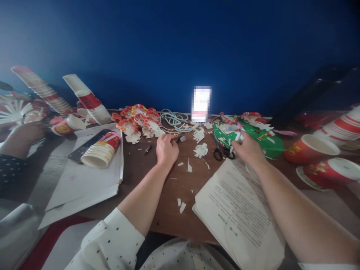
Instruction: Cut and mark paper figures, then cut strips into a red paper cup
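My left hand rests on the brown table with its fingers curled together. At its fingertips lies a small dark piece with a pale end; whether the fingers grip anything is unclear. In my right hand is a slim white pen-like tube, held in closed fingers. Black-handled scissors lie just left of that hand. Cut white paper pieces are scattered between the hands. A short dark pen-like object lies to the left of my left hand.
Printed papers lie under my right forearm. Behind are red-and-white paper crafts, a coiled pale cable, a lit screen and a green sheet. Paper cups stand right, others left. Another person's hand is far left.
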Motion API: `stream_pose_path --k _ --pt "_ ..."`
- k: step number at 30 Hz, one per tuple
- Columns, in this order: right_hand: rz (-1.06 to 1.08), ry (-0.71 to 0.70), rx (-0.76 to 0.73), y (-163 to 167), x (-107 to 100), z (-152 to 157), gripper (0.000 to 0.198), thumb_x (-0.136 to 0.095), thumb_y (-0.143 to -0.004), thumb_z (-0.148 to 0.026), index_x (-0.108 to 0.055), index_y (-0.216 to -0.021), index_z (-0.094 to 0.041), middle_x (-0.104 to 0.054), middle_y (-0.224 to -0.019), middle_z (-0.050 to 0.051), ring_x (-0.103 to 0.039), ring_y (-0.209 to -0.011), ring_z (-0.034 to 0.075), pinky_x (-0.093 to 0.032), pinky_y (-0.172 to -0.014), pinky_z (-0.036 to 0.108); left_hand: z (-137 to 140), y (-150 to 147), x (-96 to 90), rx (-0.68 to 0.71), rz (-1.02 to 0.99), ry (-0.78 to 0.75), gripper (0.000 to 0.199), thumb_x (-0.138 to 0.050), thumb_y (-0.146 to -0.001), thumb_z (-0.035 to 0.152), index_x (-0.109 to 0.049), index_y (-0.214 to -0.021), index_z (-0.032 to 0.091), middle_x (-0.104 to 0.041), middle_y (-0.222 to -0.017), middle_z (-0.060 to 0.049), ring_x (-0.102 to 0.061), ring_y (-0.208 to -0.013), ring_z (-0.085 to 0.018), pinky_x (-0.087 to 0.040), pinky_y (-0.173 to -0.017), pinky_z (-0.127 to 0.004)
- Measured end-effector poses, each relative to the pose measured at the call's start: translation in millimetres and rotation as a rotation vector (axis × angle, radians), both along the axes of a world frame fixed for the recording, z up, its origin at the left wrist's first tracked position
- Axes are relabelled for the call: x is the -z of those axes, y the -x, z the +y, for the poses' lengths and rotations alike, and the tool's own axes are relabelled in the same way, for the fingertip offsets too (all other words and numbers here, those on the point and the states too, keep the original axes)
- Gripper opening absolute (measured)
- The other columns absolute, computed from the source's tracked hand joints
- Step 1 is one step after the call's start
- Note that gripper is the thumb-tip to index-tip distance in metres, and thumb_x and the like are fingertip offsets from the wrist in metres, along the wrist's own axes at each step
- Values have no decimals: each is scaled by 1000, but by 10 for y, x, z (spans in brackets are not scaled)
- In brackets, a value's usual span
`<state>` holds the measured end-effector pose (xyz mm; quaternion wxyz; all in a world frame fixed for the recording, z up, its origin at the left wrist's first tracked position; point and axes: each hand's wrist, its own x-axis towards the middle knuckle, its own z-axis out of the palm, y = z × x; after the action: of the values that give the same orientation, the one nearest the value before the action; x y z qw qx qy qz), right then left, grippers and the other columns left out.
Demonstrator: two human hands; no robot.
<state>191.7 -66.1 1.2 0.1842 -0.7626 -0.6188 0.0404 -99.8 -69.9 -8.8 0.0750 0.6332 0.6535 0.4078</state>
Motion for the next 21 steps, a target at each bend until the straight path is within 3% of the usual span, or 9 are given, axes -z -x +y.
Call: stream_pose_path --k 15,18,21 --pt "15 114 64 53 -32 -21 62 -46 -83 -48 -44 -139 -22 -69 -106 12 -62 -99 33 -45 -74 39 -10 -10 13 15 11 27 25 -49 -75 12 -69 -87 20 -63 -90 -7 -59 -88 -22 -48 -89 -37" --pt "11 56 96 79 -73 -48 63 -45 -84 -53 -46 -137 -21 -69 -103 13 -63 -94 34 -45 -73 40 -13 -17 15 29 20 25 25 -49 -76 12 -69 -87 20 -63 -90 -8 -59 -88 -22 -48 -89 -37" --pt "42 -97 72 141 -112 -98 56 -46 -85 -48 -49 -134 -22 -70 -98 10 -64 -91 31 -44 -72 38 -14 -25 20 42 39 16 25 -49 -76 11 -69 -87 19 -64 -92 -8 -59 -92 -22 -46 -90 -37"
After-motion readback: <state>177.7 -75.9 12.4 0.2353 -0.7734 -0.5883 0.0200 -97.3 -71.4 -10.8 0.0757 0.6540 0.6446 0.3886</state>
